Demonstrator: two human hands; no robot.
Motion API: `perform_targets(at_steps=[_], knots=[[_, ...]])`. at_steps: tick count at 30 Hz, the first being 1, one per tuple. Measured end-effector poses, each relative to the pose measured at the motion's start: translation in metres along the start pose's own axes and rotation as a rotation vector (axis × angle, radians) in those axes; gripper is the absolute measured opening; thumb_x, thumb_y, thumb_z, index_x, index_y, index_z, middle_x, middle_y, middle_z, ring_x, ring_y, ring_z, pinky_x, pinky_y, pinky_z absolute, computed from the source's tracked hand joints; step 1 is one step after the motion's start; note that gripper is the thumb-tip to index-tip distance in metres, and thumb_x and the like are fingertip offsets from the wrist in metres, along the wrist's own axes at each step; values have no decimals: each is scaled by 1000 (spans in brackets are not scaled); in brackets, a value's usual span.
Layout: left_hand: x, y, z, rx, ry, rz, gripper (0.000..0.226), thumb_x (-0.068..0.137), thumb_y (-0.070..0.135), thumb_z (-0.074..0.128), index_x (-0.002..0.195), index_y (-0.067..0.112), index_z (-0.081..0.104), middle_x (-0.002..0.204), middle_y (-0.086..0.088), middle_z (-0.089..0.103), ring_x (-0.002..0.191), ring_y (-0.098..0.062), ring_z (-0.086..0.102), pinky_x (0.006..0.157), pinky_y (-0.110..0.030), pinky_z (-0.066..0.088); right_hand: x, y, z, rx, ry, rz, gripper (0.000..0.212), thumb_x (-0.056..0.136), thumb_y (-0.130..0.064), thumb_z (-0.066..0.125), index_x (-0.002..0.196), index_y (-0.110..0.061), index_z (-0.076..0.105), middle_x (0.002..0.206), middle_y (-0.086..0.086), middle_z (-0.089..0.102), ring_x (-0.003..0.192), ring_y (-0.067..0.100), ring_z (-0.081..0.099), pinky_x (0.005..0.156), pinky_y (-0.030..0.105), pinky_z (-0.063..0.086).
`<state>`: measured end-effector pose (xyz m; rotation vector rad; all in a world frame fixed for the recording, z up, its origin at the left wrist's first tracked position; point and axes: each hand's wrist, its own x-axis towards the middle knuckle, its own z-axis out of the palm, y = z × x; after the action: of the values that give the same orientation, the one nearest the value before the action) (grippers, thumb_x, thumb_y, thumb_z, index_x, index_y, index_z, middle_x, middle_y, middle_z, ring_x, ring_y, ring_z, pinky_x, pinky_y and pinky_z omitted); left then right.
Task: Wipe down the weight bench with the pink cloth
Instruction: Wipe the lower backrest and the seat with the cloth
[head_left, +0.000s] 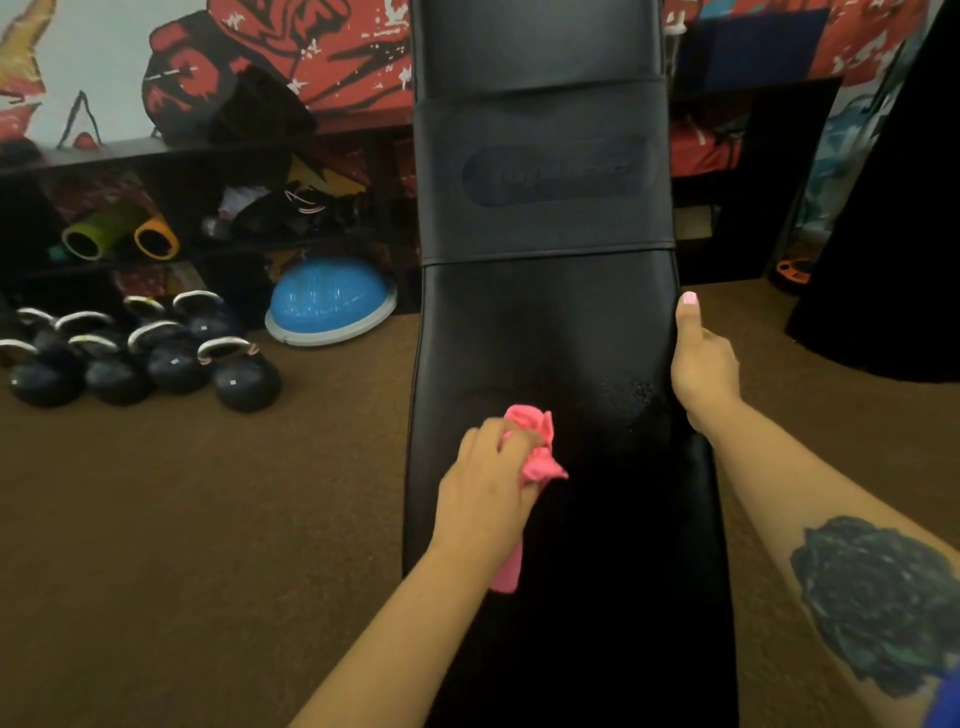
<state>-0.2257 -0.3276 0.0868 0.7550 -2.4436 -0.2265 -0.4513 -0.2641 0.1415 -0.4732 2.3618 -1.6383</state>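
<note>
A long black padded weight bench (550, 322) runs from the bottom of the head view up to the top, its backrest raised at the far end. My left hand (485, 491) is closed around a crumpled pink cloth (537, 449) and presses it on the left part of the pad; a strip of the cloth hangs below my wrist. My right hand (704, 364) grips the bench's right edge, thumb pointing up along the pad. A small scuffed patch (636, 397) shows on the pad near my right hand.
Several black kettlebells (140, 353) sit on the brown floor at the left, with a blue half-ball trainer (330, 301) behind them. A dark shelf (171, 208) with foam rollers lines the painted wall. A large black shape (888, 249) stands at the right.
</note>
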Motion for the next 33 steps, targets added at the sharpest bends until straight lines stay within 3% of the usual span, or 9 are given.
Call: perform_targets(at_steps=[6,9,12,17,21,24,27,30,33], knots=[[11,-25,-20,-48,118,-197,25,84,24,59,108,16,63,113,-1,52,97,-10,46,73,-19,34,0,0,-1,6,-4,2,56,91,-64,23,84,-19,56,91,2,53,87,22,46,79,32,33],[-8,-11,-5,-61,35,-110,31,80,35,52,102,17,65,108,-2,55,91,-14,50,66,-23,41,0,0,-1,4,-2,3,56,91,-64,23,83,-20,57,88,1,53,86,21,47,78,32,34],[6,6,4,-36,21,17,36,81,42,46,99,18,65,104,-2,56,87,-18,53,59,-22,38,0,0,0,14,-7,11,56,90,-65,24,82,-21,58,86,0,54,85,21,49,77,32,35],[46,-7,-25,-14,119,-89,35,83,34,48,109,15,63,114,-4,54,95,-13,48,71,-23,38,1,0,-1,10,-10,0,56,91,-66,23,84,-22,58,86,0,54,88,22,48,79,33,35],[13,-23,-20,-25,102,-141,33,82,32,48,106,15,63,109,-3,54,95,-17,52,71,-23,39,1,1,-1,-6,7,-7,68,91,-65,22,89,-10,62,86,4,55,84,22,48,77,35,36],[-5,-3,2,-31,15,-40,37,80,41,46,100,17,65,103,-2,56,87,-19,53,63,-25,43,2,3,1,-1,18,-12,75,90,-67,22,95,-4,63,87,5,58,83,23,50,78,37,40],[17,16,7,14,35,66,38,81,41,43,101,17,65,100,-3,56,85,-20,54,55,-24,40,2,3,1,15,12,-16,78,89,-68,22,101,-1,61,92,8,61,83,22,52,81,38,41],[48,10,-11,18,90,-1,38,83,38,44,106,14,63,107,-6,55,92,-20,52,66,-26,45,2,2,1,16,6,-17,79,90,-67,22,106,1,60,94,10,62,80,20,50,79,37,40],[50,-10,-23,-30,155,-107,29,85,27,53,109,12,62,110,-6,54,94,-17,53,73,-22,37,2,2,0,25,0,-8,77,90,-67,22,105,-1,61,84,4,57,80,19,49,79,37,40]])
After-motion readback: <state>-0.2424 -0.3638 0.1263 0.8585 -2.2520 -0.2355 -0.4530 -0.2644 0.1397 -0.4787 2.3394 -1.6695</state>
